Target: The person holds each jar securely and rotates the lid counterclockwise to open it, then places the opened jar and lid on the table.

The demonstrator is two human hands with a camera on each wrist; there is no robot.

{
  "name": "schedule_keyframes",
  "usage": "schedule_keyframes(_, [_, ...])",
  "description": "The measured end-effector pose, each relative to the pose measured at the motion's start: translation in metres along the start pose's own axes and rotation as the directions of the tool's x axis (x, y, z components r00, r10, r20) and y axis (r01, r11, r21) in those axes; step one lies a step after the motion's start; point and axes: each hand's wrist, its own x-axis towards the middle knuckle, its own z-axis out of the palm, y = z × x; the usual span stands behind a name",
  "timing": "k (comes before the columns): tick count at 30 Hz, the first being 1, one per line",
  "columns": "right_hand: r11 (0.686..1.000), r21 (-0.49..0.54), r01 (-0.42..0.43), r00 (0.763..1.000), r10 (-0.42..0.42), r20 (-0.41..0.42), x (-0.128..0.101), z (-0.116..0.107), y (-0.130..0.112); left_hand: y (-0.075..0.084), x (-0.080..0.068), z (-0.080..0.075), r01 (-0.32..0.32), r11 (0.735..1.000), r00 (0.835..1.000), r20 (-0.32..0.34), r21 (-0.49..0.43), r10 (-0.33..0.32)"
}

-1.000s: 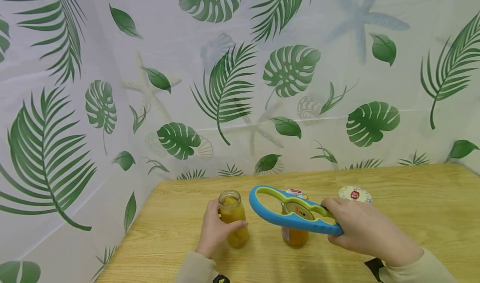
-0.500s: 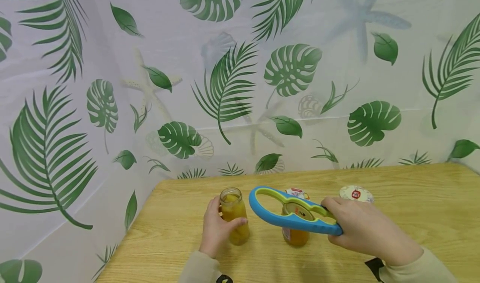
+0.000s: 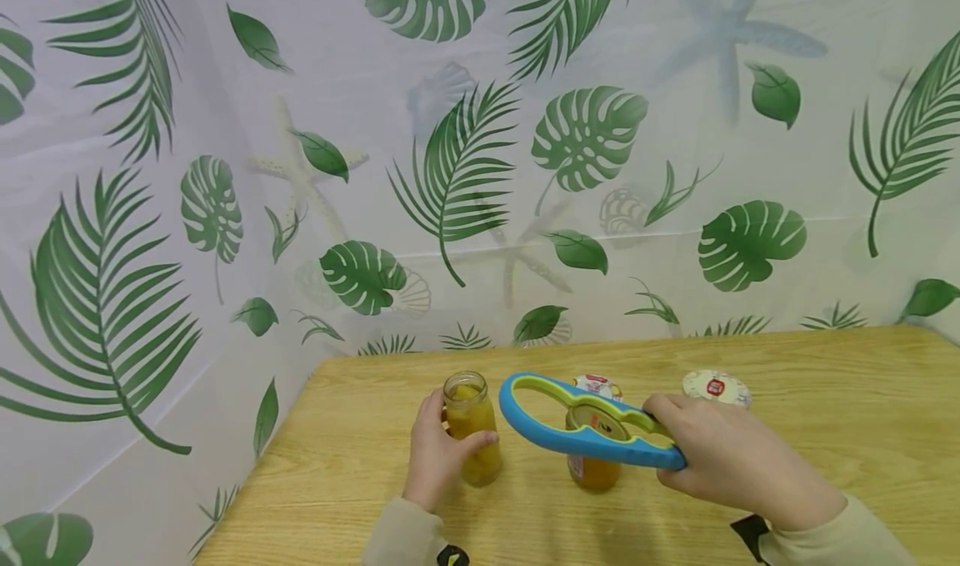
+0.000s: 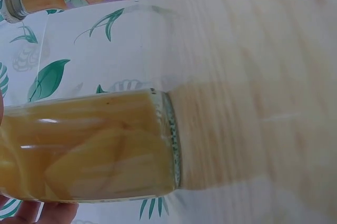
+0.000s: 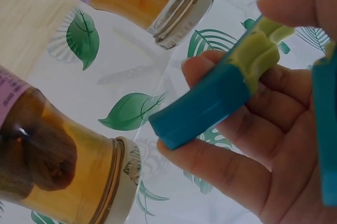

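Blue-and-green jar opener (image 3: 581,424) sits w/ its 2nd ring over the lid of the closed jar (image 3: 592,466), which stands mid-table, just beside the right hand (image 3: 723,458). That hand grips the opener's two handle ends, fingers curled round them; right wrist view shows the blue handle (image 5: 202,105) pinched betw. thumb and fingers. Left hand (image 3: 438,458) wraps the open jar (image 3: 471,428), thumb on the near side, fingers behind; jar stands upright on the wooden table (image 3: 825,466), lidless, filled w/ yellow fruit pieces. Left wrist view shows the same glass (image 4: 89,148) close up, fingertip at the bottom edge. The 2 jars are near each other, not touching. One loose lid (image 3: 716,388) lies farther back on the right; another (image 3: 596,384) shows just behind the opener. Leaf-print curtain (image 3: 450,174) backs the table.
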Motion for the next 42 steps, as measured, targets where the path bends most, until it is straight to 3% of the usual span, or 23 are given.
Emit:
schedule_keyframes(22, [0.999,-0.001,0.044,0.999,-0.044,-0.015,-0.006,0.000,0.000,0.002,-0.004,0.002,-0.004,1.000,1.000,-0.003,0.028,0.004])
schedule_keyframes(31, [0.997,0.037,0.066,0.998,-0.066,0.004,-0.010,0.003,-0.004,0.004,-0.009,0.002,0.005,1.000,1.000,0.029,0.028,-0.006])
schedule_keyframes(37, [0.975,0.163,0.148,0.988,-0.155,0.025,-0.011,0.009,-0.016,0.004,-0.014,0.000,-0.064,0.996,0.997,0.033,0.057,0.062])
schedule_keyframes(42, [0.917,0.361,0.168,0.975,-0.208,0.073,-0.009,0.014,-0.029,0.008,-0.017,-0.005,-0.113,0.989,0.993,0.045,0.092,0.109])
